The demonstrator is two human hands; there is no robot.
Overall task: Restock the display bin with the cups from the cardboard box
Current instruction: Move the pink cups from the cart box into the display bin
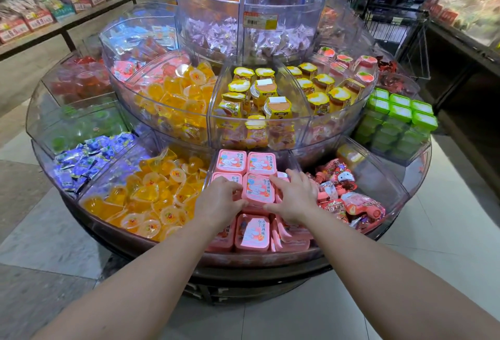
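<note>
At the lower centre of the frame, a pink cup (258, 189) with a rabbit on its lid is held between both hands above the pink-cup compartment (259, 254) of the round display bin (81, 212). The left hand (219, 199) grips the cup's left edge, its fingers (234, 191) curled against the side; the right hand (293, 199) holds the right edge, thumb under the near corner and fingers (278, 181) spread along the far rim. Around the held cup lie more pink cups: two flat ones (246, 162) behind it toward the frame's centre, and several tilted ones (253, 232) below it, nearer the bin's front wall.

Left of this compartment sits a pile of orange jelly cups (151, 196), and further left blue wrapped sweets (86, 158). To the right are red and pink character packets (343, 193). In the tier above, at the middle of the frame, stand yellow-lidded pudding cups (254, 96), with green tubs (397, 115) stacked at the right. Clear upper bins (249, 4) hold pale wrapped sweets at the top centre.
</note>
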